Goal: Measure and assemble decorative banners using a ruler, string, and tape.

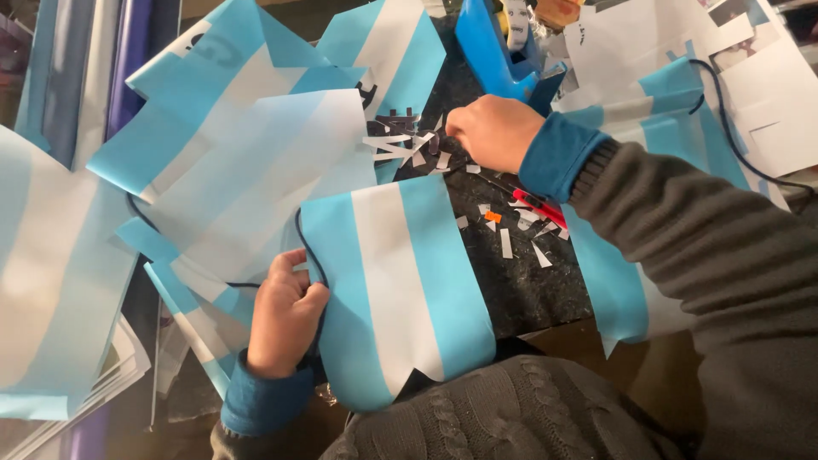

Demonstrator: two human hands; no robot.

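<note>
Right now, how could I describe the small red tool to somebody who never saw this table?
Start from the dark work mat in the middle, strewn with white paper scraps. Follow the right hand back to its blue cuff; the red tool lies just under that forearm, partly hidden. It is the only bright red thing among blue-and-white striped flags.

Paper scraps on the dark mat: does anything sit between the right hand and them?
Nothing visible does. The right hand rests at the edge of the paper scraps on the dark mat, while the left hand pinches the striped flag.
</note>
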